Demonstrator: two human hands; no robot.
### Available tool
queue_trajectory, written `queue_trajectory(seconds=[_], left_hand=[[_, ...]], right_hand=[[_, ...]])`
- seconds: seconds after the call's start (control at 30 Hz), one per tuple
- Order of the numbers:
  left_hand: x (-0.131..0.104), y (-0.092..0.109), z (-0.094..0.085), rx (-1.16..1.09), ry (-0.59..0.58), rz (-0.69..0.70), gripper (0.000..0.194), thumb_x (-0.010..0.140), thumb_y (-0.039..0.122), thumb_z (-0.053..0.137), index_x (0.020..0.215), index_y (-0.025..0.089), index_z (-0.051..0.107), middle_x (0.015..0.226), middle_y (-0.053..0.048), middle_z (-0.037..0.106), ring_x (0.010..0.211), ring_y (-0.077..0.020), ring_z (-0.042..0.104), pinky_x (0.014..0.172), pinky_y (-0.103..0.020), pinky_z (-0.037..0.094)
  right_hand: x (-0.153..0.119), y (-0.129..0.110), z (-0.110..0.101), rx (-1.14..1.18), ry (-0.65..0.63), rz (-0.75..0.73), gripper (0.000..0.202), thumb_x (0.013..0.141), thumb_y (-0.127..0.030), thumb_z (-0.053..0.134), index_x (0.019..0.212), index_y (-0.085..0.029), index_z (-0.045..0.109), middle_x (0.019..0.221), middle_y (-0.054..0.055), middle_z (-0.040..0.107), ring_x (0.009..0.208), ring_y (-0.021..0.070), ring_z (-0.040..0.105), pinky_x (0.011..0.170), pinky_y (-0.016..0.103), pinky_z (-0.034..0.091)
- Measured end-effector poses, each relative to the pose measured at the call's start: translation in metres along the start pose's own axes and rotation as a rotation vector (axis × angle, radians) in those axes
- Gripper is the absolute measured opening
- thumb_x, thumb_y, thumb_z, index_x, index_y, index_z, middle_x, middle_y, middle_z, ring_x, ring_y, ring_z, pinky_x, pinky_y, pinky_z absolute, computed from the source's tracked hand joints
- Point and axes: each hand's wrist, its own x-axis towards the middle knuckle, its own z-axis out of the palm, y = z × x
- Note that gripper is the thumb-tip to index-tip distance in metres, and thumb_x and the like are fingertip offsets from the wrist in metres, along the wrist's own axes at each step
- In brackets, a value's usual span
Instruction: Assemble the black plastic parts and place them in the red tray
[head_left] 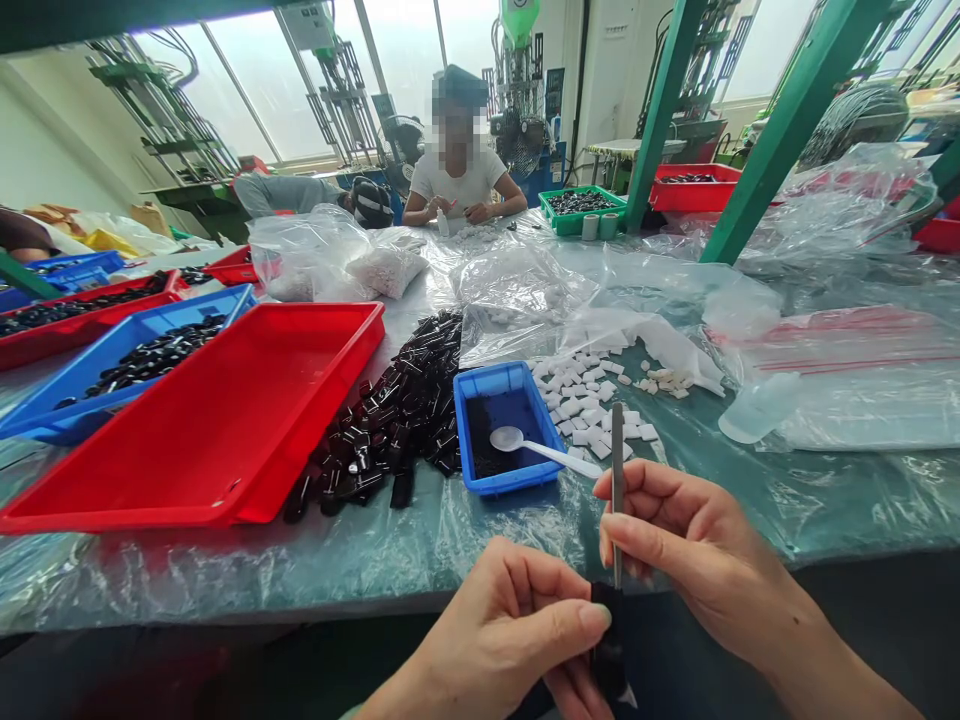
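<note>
My left hand (pixel 517 630) is closed around a small black glossy plastic part (pixel 609 645), held just below the table's front edge. Between the thumb and fingers of my right hand (pixel 675 530) is a slim metal pair of tweezers (pixel 617 450), upright, its lower tip meeting the top of the black part. Whether the tip goes inside cannot be seen. Beyond my hands stands a small blue tray (pixel 511 487) with dark granules in it, and a white plastic spoon (pixel 551 452) leans across its rim.
Left of the blue tray lies a heap of black parts (pixel 405 410); to its right, scattered white pieces (pixel 592 400). A large red tray (pixel 225 420) sits at left. Clear plastic bags (pixel 862 380) cover the right. A person (pixel 457 170) works across the table. Green posts (pixel 780 130) rise at right.
</note>
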Motion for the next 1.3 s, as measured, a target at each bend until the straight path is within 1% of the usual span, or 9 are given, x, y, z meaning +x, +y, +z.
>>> queue_trajectory(seconds=[0.37, 0.53, 0.73, 0.97, 1.07, 1.13, 1.2, 1.27, 1.3], left_hand=[[0.000, -0.002, -0.002, -0.023, 0.016, -0.014, 0.043, 0.057, 0.049, 0.083, 0.059, 0.007, 0.071, 0.050, -0.006, 0.069, 0.040, -0.0100, 0.064, 0.039, -0.014, 0.052], [0.000, -0.004, -0.002, -0.037, 0.028, -0.027, 0.045, 0.055, 0.050, 0.084, 0.059, 0.008, 0.070, 0.052, -0.006, 0.070, 0.041, -0.0099, 0.065, 0.039, -0.014, 0.052], [0.001, -0.003, 0.000, -0.046, 0.020, -0.041, 0.046, 0.052, 0.051, 0.085, 0.056, 0.008, 0.069, 0.050, -0.005, 0.068, 0.040, -0.0092, 0.064, 0.040, -0.014, 0.053], [0.004, -0.003, -0.001, -0.029, 0.021, -0.028, 0.049, 0.052, 0.053, 0.084, 0.058, 0.007, 0.069, 0.049, -0.005, 0.067, 0.040, -0.0092, 0.063, 0.040, -0.014, 0.052], [0.002, -0.004, -0.002, -0.010, 0.046, -0.016, 0.051, 0.051, 0.055, 0.084, 0.060, 0.008, 0.069, 0.047, -0.004, 0.065, 0.041, -0.0098, 0.062, 0.040, -0.014, 0.051], [0.000, -0.006, -0.003, 0.023, 0.040, -0.002, 0.051, 0.054, 0.055, 0.083, 0.062, 0.007, 0.069, 0.049, -0.004, 0.064, 0.043, -0.0089, 0.062, 0.042, -0.013, 0.050], [-0.001, -0.009, -0.006, 0.067, -0.003, 0.018, 0.049, 0.060, 0.054, 0.080, 0.066, 0.006, 0.071, 0.057, -0.006, 0.067, 0.048, -0.0081, 0.062, 0.046, -0.013, 0.050], [-0.002, -0.013, -0.009, 0.124, -0.040, 0.062, 0.049, 0.067, 0.054, 0.076, 0.071, 0.005, 0.072, 0.064, -0.009, 0.069, 0.053, -0.0093, 0.063, 0.050, -0.014, 0.050], [-0.002, -0.016, -0.010, 0.160, -0.032, 0.102, 0.049, 0.070, 0.054, 0.074, 0.074, 0.005, 0.073, 0.066, -0.010, 0.069, 0.055, -0.0108, 0.064, 0.051, -0.016, 0.051]], right_hand=[[-0.002, -0.004, 0.006, -0.007, 0.041, 0.045, 0.032, 0.076, -0.041, 0.073, 0.090, -0.016, 0.059, 0.059, -0.001, 0.059, 0.054, 0.0102, 0.050, 0.053, 0.022, 0.041], [-0.001, -0.005, 0.007, -0.032, 0.082, 0.015, 0.033, 0.076, -0.043, 0.073, 0.090, -0.017, 0.060, 0.061, -0.001, 0.060, 0.056, 0.0116, 0.053, 0.054, 0.024, 0.042], [-0.001, -0.003, 0.009, 0.038, 0.082, -0.004, 0.027, 0.076, -0.037, 0.074, 0.090, -0.017, 0.061, 0.062, -0.001, 0.063, 0.056, 0.0096, 0.053, 0.054, 0.020, 0.041], [-0.001, 0.002, 0.012, 0.056, 0.105, 0.001, 0.027, 0.075, -0.037, 0.075, 0.087, -0.017, 0.062, 0.060, -0.001, 0.063, 0.054, 0.0082, 0.052, 0.051, 0.018, 0.041], [0.000, -0.003, 0.006, 0.013, 0.189, -0.065, 0.029, 0.074, -0.039, 0.076, 0.089, -0.017, 0.063, 0.062, 0.000, 0.064, 0.053, 0.0079, 0.050, 0.051, 0.018, 0.041], [0.002, -0.008, -0.003, -0.027, 0.299, -0.145, 0.031, 0.071, -0.040, 0.077, 0.090, -0.018, 0.064, 0.064, 0.001, 0.065, 0.055, 0.0085, 0.050, 0.052, 0.017, 0.042], [0.003, -0.013, -0.018, -0.084, 0.414, -0.216, 0.032, 0.069, -0.040, 0.077, 0.090, -0.020, 0.065, 0.066, 0.000, 0.065, 0.056, 0.0095, 0.052, 0.052, 0.017, 0.043], [0.004, -0.013, -0.037, -0.239, 0.528, -0.263, 0.031, 0.070, -0.041, 0.074, 0.091, -0.022, 0.065, 0.066, -0.001, 0.065, 0.058, 0.0113, 0.055, 0.052, 0.019, 0.044], [0.004, -0.012, -0.047, -0.385, 0.582, -0.274, 0.030, 0.071, -0.043, 0.071, 0.093, -0.023, 0.065, 0.066, -0.001, 0.065, 0.058, 0.0127, 0.057, 0.052, 0.020, 0.046]])
